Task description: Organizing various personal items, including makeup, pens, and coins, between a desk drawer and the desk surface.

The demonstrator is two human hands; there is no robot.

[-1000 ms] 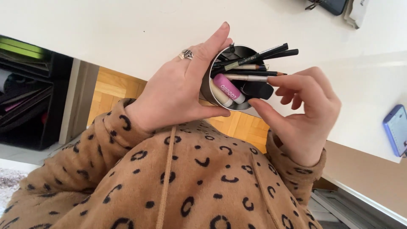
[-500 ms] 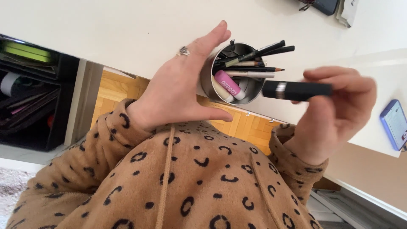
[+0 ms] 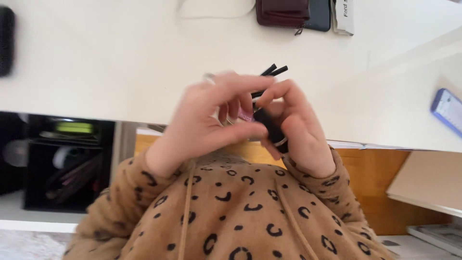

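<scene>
Both hands meet in front of my chest over the edge of a white desk (image 3: 120, 62). My right hand (image 3: 298, 130) holds a black tube with a silver band (image 3: 272, 129), tilted downward. My left hand (image 3: 207, 123) has its fingertips on the upper end of that tube. Behind the hands stands a metal cup, almost wholly hidden; only the tips of black pencils (image 3: 273, 70) and a bit of a pink tube (image 3: 246, 115) show. The picture is blurred by motion.
A dark red pouch (image 3: 283, 11) and a dark flat case lie at the desk's far edge, with a white packet beside them. A blue phone (image 3: 447, 110) lies at the right. A black shelf unit (image 3: 62, 159) stands under the desk at the left.
My right hand brought the black tube from the right in toward my chest. My left hand left the cup and closed on the tube. The view shifted upward.
</scene>
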